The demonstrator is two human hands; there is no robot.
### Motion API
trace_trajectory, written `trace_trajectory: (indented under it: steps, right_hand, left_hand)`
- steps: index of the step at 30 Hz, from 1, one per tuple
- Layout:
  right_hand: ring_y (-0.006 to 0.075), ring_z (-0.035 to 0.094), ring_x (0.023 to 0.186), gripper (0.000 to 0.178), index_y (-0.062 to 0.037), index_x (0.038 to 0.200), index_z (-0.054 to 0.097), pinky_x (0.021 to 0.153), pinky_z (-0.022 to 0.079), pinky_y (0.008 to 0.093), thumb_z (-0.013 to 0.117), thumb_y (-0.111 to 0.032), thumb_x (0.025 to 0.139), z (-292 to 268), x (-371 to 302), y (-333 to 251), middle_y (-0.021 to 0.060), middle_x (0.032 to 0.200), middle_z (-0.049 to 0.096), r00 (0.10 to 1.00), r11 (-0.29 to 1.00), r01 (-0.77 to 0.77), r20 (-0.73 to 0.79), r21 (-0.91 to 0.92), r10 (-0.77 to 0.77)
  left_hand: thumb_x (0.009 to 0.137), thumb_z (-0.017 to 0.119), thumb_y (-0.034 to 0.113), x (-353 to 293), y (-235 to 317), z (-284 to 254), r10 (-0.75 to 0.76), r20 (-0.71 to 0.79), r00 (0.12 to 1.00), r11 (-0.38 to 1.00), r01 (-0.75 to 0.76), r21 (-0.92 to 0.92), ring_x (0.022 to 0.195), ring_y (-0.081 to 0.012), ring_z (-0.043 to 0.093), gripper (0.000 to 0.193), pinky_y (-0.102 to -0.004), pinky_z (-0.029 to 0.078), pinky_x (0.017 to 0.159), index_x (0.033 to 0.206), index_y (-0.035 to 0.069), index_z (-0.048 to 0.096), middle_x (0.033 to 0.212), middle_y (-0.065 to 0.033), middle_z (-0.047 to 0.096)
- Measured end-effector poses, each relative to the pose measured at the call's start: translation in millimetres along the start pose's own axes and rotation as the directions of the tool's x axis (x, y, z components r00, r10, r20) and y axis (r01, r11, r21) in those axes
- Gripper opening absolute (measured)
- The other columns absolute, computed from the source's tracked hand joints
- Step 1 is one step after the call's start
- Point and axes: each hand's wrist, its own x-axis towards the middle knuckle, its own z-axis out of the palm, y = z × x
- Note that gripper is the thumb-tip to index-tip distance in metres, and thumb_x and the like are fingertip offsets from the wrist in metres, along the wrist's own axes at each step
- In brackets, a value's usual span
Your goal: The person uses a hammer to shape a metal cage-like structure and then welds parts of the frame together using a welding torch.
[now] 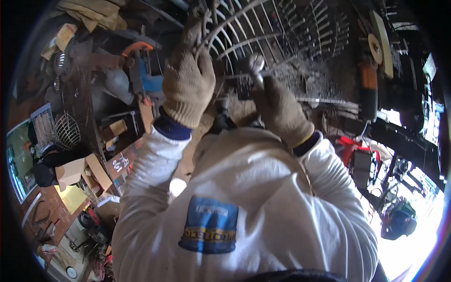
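Both my hands wear tan knitted work gloves. My left hand (190,82) is raised at the upper middle, its fingers closed round the edge of a metal frame with many curved bars (235,19). Lower and to the right, my right hand (284,113) is wrapped round the handle of a hammer. The shiny rounded head of the hammer (256,63) points up, beside the lower bars of the frame. From this view I cannot tell whether the head touches the metal. The frame's far end fades into dark clutter.
An angle grinder with an orange body (369,76) lies right of the frame, beside a pale board (381,44). On the left are an open cardboard box (70,172), a wire basket (68,130) and a blue tool (149,77). A red object (350,146) lies beyond my right forearm.
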Motion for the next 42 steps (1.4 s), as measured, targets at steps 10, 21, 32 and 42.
trace_trajectory:
  steps: [10,21,32,42]
  right_hand:
    - [0.0472,0.062,0.077,0.027,-0.0008,0.102,0.051,0.066,0.047,0.0544,0.053,-0.027,0.096,-0.4,8.0,-8.5,0.026,0.08,0.063,1.0,0.999,-0.007,0.01,-0.048,0.008]
    - [0.0431,0.062,0.073,0.024,-0.0011,0.102,0.054,0.064,0.047,0.047,0.055,-0.025,0.097,-5.1,5.6,-3.9,0.0225,0.076,0.061,0.999,0.995,0.014,0.039,-0.102,-0.01]
    - [0.0166,0.062,0.08,0.04,-0.0027,0.117,0.057,0.072,0.052,0.0323,0.075,-0.015,0.085,-54.8,1.1,35.6,0.008,0.095,0.067,0.868,0.926,0.263,-0.486,0.271,-0.105]
    - [0.0089,0.059,0.078,0.034,-0.0028,0.119,0.055,0.068,0.05,0.0246,0.067,-0.023,0.095,-107.1,27.6,-1.2,0.0027,0.097,0.064,0.729,0.703,0.609,-0.609,0.367,-0.314]
  left_hand:
    - [0.095,0.058,0.015,-1.6,6.8,-5.0,0.01,0.019,1.0,1.0,-0.01,-0.03,0.098,-0.0358,0.066,0.035,-0.0396,0.053,0.083,0.127,0.003,0.056,0.113,-0.0187,0.066]
    - [0.096,0.057,0.017,-5.8,7.4,0.5,-0.171,0.099,0.98,0.97,0.185,-0.156,0.107,-0.036,0.063,0.037,-0.04,0.05,0.091,0.13,0.003,0.054,0.116,-0.02,0.065]
    - [0.083,0.068,0.01,0.2,-37.3,-18.1,-0.456,0.25,0.854,0.582,0.499,-0.642,0.094,-0.0247,0.067,0.029,-0.0344,0.051,0.08,0.111,0.003,0.063,0.107,-0.0108,0.069]
    - [0.089,0.062,0.019,29.6,-25.6,-54.6,-0.21,0.576,0.79,0.543,0.584,-0.603,0.069,-0.0209,0.071,0.022,-0.0311,0.057,0.051,0.104,0.004,0.069,0.091,-0.0084,0.072]
